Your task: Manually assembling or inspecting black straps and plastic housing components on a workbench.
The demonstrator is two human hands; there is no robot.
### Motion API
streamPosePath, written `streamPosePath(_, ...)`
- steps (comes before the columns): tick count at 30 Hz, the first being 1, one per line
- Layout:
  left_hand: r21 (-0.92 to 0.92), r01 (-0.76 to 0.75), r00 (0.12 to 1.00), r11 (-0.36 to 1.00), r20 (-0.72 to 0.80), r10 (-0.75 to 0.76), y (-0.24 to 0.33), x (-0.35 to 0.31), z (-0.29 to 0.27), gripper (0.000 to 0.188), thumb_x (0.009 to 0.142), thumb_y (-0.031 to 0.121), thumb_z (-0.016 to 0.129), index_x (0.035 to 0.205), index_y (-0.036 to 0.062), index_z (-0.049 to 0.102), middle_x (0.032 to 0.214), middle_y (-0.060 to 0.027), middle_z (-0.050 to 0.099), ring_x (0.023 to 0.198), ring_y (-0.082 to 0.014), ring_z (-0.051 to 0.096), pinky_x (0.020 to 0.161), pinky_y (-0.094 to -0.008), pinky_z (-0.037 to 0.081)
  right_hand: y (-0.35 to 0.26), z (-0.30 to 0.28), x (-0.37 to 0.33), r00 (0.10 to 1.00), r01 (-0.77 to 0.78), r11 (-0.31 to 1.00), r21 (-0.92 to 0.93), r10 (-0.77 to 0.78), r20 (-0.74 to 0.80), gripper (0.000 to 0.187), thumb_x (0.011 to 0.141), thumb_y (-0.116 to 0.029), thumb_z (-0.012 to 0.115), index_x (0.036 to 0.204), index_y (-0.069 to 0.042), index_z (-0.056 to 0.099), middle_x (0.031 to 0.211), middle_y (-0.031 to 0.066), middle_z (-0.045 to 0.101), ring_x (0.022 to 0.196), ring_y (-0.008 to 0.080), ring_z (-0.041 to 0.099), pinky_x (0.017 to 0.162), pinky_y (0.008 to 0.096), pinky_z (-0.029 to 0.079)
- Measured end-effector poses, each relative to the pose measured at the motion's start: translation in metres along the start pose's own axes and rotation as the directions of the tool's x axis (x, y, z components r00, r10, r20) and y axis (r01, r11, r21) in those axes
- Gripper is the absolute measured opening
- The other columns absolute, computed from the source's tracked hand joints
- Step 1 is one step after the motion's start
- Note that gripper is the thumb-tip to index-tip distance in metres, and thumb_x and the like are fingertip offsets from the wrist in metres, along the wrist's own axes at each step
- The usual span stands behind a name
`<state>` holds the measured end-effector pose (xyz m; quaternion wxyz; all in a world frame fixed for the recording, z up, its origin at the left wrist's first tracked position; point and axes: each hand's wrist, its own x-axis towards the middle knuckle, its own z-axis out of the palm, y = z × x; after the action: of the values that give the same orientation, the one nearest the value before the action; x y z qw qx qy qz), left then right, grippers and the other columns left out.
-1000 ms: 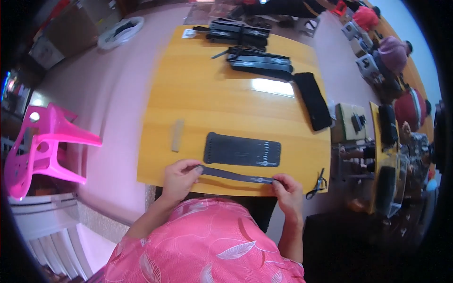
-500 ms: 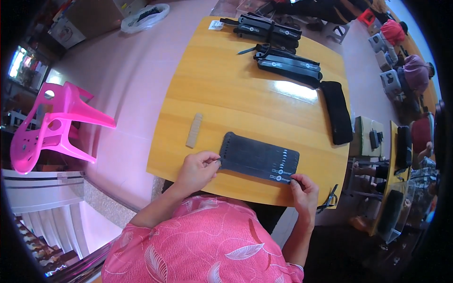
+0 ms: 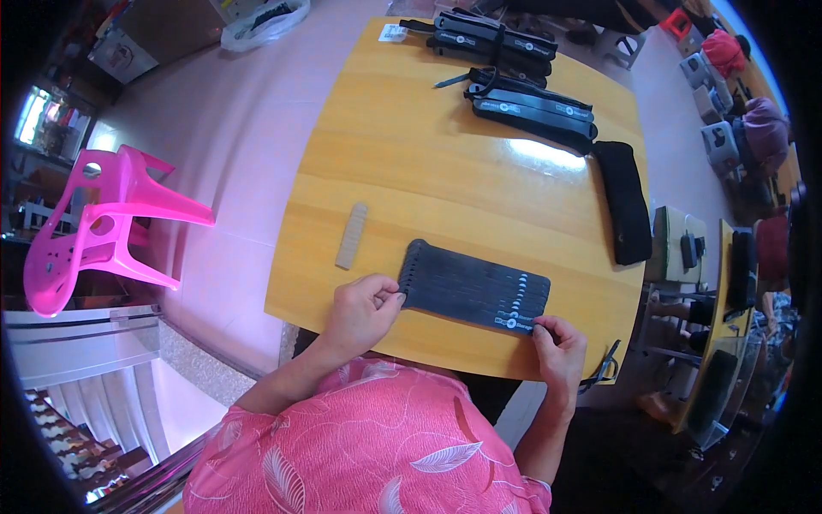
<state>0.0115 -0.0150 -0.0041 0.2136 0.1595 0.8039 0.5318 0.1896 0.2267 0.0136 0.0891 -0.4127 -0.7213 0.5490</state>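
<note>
Flat black strips (image 3: 462, 278) overlap in a fanned row on the table in front of me, rounded at the left ends and with pale printed marks near the right ends. My left hand (image 3: 366, 310) pinches the left end of the nearest black strip (image 3: 479, 318). At that strip's other end, the thumb and fingertips of my right hand (image 3: 558, 341) are closed on its corner. The fingertips cover both corners of the strip.
Tied bundles of black strips (image 3: 492, 47) (image 3: 531, 111) lie at the table's (image 3: 385, 163) far side. A black padded piece (image 3: 623, 203) lies along the right edge, a beige ridged strip (image 3: 351, 236) to the left, dark-handled scissors (image 3: 606, 367) at the near right corner. A pink stool (image 3: 111, 231) stands left.
The nearest strip has slid farther over the row, covering more of the printed mark on the strip behind it. Both hands keep their pinch. The whole view has shifted slightly.
</note>
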Motion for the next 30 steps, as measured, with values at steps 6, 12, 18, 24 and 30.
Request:
streamPosePath(6,0.048,-0.014,1.000,0.999,-0.016,0.015,0.002,0.000,0.000,0.008,0.082,0.001,0.067,0.087,-0.0044,0.063,0.068,-0.0031,0.062,0.055,-0.0048,0.057,0.049,-0.0198,0.045,0.000,0.000,0.003,1.000,-0.009,1.000,-0.014,0.009,-0.012,0.011,0.083,-0.004,0.065,0.089,0.004,0.068,0.070,0.0017,0.063,0.064,0.0063,0.054,0.059,0.0228,0.045)
streamPosePath(12,0.088,-0.018,0.999,0.996,-0.028,0.020,0.005,0.002,0.003,0.010,0.080,0.003,0.070,0.085,-0.0034,0.064,0.068,-0.0022,0.063,0.059,-0.0032,0.055,0.052,-0.0193,0.044,0.001,-0.001,0.002,0.999,0.001,0.999,-0.049,-0.003,-0.042,0.011,0.082,-0.005,0.065,0.089,0.004,0.068,0.067,0.0015,0.062,0.061,0.0062,0.054,0.056,0.0226,0.044)
streamPosePath(18,0.091,-0.023,0.999,0.996,-0.033,0.027,-0.001,0.002,0.004,0.008,0.080,0.001,0.068,0.085,-0.0033,0.063,0.067,-0.0022,0.062,0.056,-0.0041,0.056,0.050,-0.0198,0.044,-0.005,0.003,0.003,0.999,0.000,0.999,-0.050,-0.002,-0.047,0.011,0.083,-0.006,0.064,0.088,0.003,0.068,0.065,0.0014,0.062,0.058,0.0060,0.054,0.053,0.0222,0.043)
streamPosePath(24,0.053,0.028,0.999,0.998,-0.036,-0.027,-0.001,0.003,0.004,0.008,0.079,0.000,0.069,0.084,-0.0028,0.062,0.065,-0.0036,0.061,0.054,-0.0056,0.056,0.049,-0.0208,0.044,-0.006,0.003,0.003,0.998,0.016,0.998,-0.055,-0.020,-0.064,0.013,0.082,-0.007,0.064,0.088,0.004,0.069,0.065,0.0022,0.063,0.059,0.0067,0.055,0.054,0.0225,0.044)
streamPosePath(30,0.050,0.057,0.997,0.997,-0.059,-0.054,-0.005,0.003,0.005,0.008,0.077,0.001,0.070,0.080,-0.0022,0.063,0.064,-0.0036,0.060,0.056,-0.0051,0.054,0.052,-0.0214,0.044,-0.013,0.004,0.005,0.998,-0.036,0.997,-0.070,0.031,-0.059,0.012,0.082,-0.006,0.064,0.085,0.004,0.069,0.066,0.0000,0.062,0.060,0.0050,0.054,0.055,0.0205,0.043)
